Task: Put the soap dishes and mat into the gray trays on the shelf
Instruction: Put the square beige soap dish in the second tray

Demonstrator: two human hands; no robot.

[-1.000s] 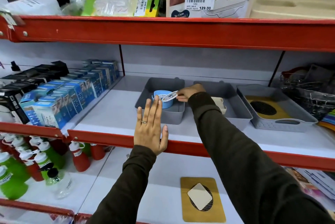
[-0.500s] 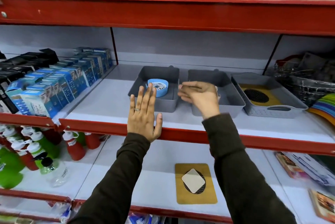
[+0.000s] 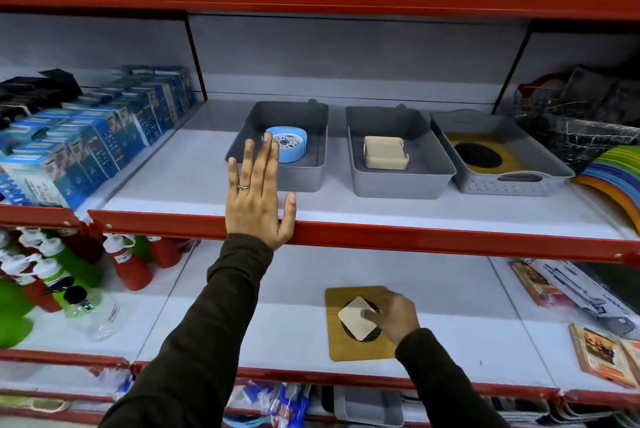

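Left hand [image 3: 258, 193]: flat, fingers spread, holding nothing, on shelf edge [image 3: 415, 240] before blue soap dish [image 3: 287, 148].
Right hand [image 3: 393, 318]: fingertips touching the mat [image 3: 360, 323], grip unclear.
Writing: none readable.

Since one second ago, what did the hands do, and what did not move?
The right hand let go of the blue soap dish in the left gray tray, came down to the lower shelf, and now touches the white square piece on the yellow mat. The left hand stayed flat on the shelf edge; the beige soap dish did not move.
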